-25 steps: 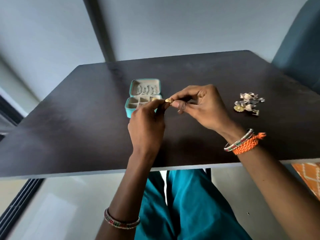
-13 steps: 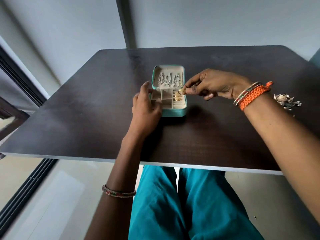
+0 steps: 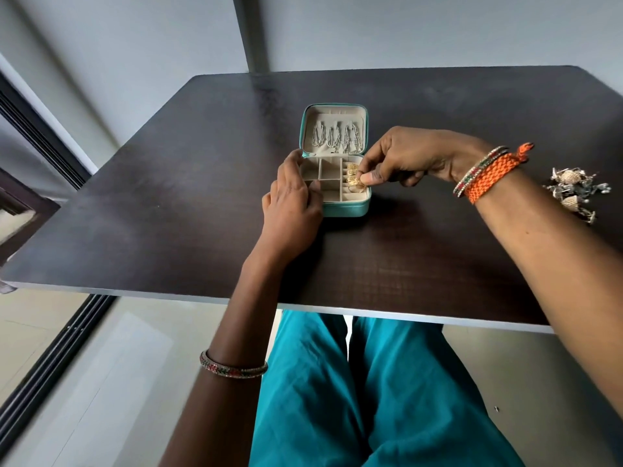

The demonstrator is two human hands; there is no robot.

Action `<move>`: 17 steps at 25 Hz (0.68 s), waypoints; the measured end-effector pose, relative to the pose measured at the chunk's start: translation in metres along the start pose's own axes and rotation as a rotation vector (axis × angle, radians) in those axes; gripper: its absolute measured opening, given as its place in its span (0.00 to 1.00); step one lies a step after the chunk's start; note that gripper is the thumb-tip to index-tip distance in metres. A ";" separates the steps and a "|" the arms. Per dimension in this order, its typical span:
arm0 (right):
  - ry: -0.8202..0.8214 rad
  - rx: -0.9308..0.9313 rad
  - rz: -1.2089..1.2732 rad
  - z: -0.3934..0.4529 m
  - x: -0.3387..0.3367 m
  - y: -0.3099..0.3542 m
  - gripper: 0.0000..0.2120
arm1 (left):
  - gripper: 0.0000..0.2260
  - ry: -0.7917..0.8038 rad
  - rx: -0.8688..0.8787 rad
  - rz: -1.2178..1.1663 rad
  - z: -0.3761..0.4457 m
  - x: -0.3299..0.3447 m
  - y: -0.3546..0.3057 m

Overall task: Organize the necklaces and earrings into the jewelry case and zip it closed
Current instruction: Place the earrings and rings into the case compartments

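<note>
A small teal jewelry case [image 3: 347,209] lies open in the middle of the dark table, its lid flat behind the tray. Silver necklaces [image 3: 335,137] hang in the lid. The beige tray holds gold earrings [image 3: 352,169] in its right column of slots. My right hand [image 3: 404,160] pinches a small gold earring [image 3: 358,184] between thumb and forefinger over that right column. My left hand [image 3: 293,203] rests against the case's left side, thumb on the tray's left rim, fingers relaxed.
A heap of silver and gold jewelry [image 3: 573,193] lies on the table [image 3: 168,197] to the right, behind my right forearm. The table's front edge runs just above my teal-clad lap. A wall and a dark post stand behind the table.
My right hand has carried the gold earring from in front of me down to the tray's right column. My left hand let go of the earring and settled on the case's left side.
</note>
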State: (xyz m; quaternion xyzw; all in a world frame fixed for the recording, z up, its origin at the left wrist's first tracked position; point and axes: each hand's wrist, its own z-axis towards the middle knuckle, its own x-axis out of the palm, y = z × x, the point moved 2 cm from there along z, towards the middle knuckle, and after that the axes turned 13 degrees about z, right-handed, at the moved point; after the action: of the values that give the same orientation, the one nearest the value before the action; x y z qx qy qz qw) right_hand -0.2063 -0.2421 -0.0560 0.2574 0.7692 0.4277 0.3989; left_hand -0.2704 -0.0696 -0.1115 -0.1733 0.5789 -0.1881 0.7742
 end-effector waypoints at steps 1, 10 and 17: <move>0.000 -0.007 0.024 0.001 0.000 0.000 0.04 | 0.21 -0.002 0.004 0.007 0.000 0.000 0.000; -0.059 -0.028 -0.130 0.000 0.003 0.003 0.07 | 0.19 0.002 0.014 0.020 0.001 -0.001 0.000; -0.085 -0.308 -0.139 -0.023 -0.001 0.008 0.04 | 0.18 -0.004 0.007 0.030 0.002 -0.001 0.000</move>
State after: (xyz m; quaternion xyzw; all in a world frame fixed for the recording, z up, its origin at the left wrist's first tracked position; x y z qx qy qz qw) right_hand -0.2245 -0.2488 -0.0411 0.1573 0.6930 0.5005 0.4946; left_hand -0.2690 -0.0692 -0.1104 -0.1623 0.5794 -0.1783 0.7786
